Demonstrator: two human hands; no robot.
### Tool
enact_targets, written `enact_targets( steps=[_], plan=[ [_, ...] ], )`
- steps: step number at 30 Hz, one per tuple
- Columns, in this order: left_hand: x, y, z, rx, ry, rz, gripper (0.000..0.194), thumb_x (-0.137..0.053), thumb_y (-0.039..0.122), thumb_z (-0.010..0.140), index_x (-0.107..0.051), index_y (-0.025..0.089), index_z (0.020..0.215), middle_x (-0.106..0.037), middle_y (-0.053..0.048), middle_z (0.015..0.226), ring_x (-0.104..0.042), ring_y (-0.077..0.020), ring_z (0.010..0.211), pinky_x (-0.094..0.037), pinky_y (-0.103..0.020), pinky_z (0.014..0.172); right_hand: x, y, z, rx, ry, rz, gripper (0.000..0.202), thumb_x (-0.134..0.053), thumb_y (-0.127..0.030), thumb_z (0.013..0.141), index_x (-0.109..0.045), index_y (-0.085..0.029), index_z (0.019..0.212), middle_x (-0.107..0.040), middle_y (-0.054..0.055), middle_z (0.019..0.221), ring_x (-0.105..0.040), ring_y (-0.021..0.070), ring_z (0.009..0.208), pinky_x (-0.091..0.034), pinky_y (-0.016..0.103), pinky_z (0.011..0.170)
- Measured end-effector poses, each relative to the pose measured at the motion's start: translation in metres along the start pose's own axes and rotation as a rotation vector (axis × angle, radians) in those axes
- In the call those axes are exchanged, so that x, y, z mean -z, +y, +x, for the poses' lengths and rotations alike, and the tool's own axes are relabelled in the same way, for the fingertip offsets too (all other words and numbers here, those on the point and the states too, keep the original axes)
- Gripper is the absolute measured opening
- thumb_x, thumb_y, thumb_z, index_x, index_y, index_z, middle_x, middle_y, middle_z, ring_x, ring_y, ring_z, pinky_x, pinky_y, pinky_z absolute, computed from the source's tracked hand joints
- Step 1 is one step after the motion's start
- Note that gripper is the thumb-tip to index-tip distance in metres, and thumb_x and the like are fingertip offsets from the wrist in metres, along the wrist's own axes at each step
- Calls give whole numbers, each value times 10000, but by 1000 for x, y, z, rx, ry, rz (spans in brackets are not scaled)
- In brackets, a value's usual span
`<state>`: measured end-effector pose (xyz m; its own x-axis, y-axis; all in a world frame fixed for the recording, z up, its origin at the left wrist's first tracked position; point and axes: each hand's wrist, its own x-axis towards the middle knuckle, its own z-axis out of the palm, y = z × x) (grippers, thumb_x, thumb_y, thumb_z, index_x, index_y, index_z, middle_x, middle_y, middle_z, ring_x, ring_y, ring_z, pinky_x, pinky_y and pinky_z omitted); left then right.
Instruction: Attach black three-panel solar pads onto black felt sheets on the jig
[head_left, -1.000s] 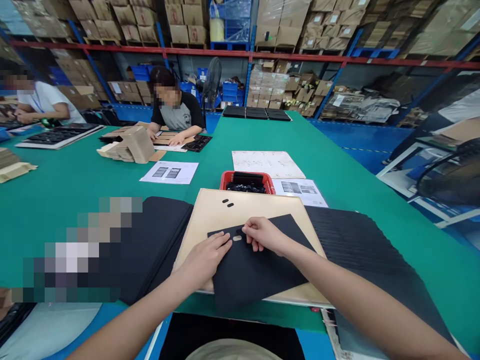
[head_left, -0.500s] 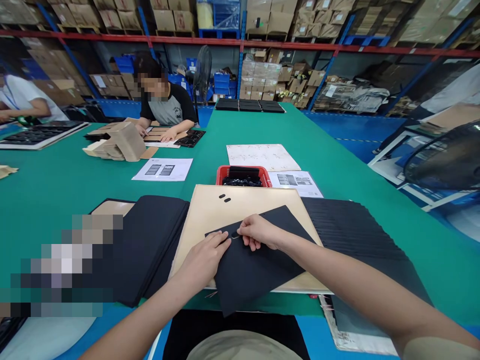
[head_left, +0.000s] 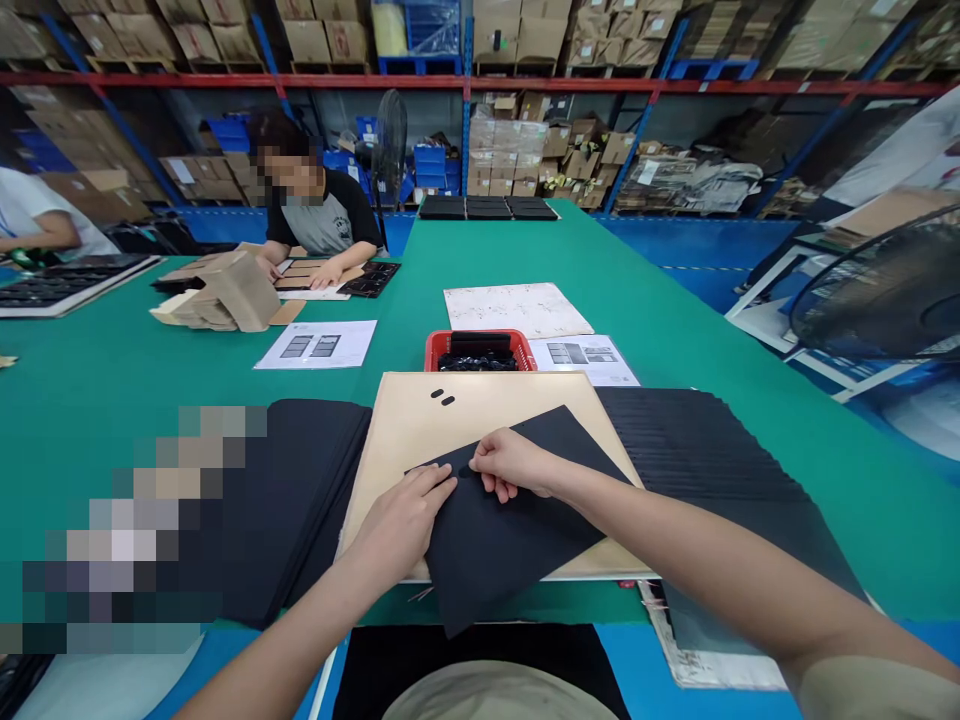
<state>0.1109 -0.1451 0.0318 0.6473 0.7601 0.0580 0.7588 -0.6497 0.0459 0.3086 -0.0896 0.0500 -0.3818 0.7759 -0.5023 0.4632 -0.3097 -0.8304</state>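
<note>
A black sheet point(head_left: 517, 530) lies at a slant on the beige board point(head_left: 390, 420), its lower corner hanging over the front edge. My left hand point(head_left: 409, 510) rests on the sheet's left corner with its fingers stretched out. Close beside it, my right hand point(head_left: 510, 463) is closed, thumb and forefinger pinched at a small dark oval point(head_left: 466, 471) on the sheet. How firmly the oval is gripped does not show. Two small black oval pieces point(head_left: 442, 397) lie on the board's upper left.
Stacks of black sheets flank the board, left point(head_left: 300, 500) and right point(head_left: 720, 470). Behind it are a red basket point(head_left: 433, 350) and printed papers point(head_left: 319, 345). A person point(head_left: 322, 215) works across the green table point(head_left: 637, 300). A fan point(head_left: 885, 290) stands at the right.
The view has shifted slightly. The small oval now lies dark and flat against the sheet, where a pale edge showed before. Both hands have kept nearly the same places.
</note>
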Motion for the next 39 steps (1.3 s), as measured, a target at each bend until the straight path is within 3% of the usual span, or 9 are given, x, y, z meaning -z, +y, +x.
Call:
enact_targets(
  steps=[9, 16, 21, 28, 36, 39],
  plan=[
    [-7, 2, 3, 15, 69, 73, 578, -354, -23, 807, -481, 187, 1329, -547, -97, 1327, -558, -237, 1133, -498, -369, 922, -1, 6, 4, 0, 21, -29, 258, -479, -118, 855, -502, -168, 603, -569, -21, 461, -485, 85, 319, -322, 159, 292],
    [-6, 5, 4, 3, -7, 109, 567, -351, -5, 827, -437, 145, 1367, -507, -138, 1368, -531, -258, 1175, -477, -383, 935, -3, 5, 1, 7, 37, 1, 263, -459, -125, 888, -517, -159, 634, -578, -15, 470, -514, 93, 330, -363, 156, 297],
    [-5, 11, 3, 23, -57, 164, 600, -380, -23, 812, -411, 147, 1387, -478, -136, 1399, -526, -248, 1182, -454, -356, 946, 12, 6, -13, -9, 27, 133, 183, -423, -115, 915, -563, -129, 799, -645, 14, 620, -594, 99, 445, -458, 158, 381],
    [2, 14, 5, 26, -104, 163, 644, -410, -19, 794, -368, 147, 1415, -458, -154, 1409, -515, -271, 1175, -441, -388, 946, 24, 17, -27, -7, 96, 197, 146, -426, -128, 932, -563, -121, 883, -635, 13, 663, -597, 92, 465, -473, 158, 403],
    [11, 22, 24, 50, -145, 218, 625, -357, -8, 828, -380, 201, 1416, -585, -149, 1193, -564, -283, 1044, -491, -403, 830, 20, 19, -25, 28, 119, 108, 144, -432, -170, 939, -563, -135, 890, -612, 1, 669, -583, 93, 464, -460, 171, 405],
    [8, 20, 19, 41, -141, 215, 615, -361, -6, 827, -380, 175, 1414, -561, -162, 1249, -556, -287, 1075, -481, -409, 866, 18, 24, -30, 120, 149, -92, 193, -404, -166, 936, -594, -139, 952, -617, 15, 733, -584, 106, 494, -478, 211, 465]
  ],
)
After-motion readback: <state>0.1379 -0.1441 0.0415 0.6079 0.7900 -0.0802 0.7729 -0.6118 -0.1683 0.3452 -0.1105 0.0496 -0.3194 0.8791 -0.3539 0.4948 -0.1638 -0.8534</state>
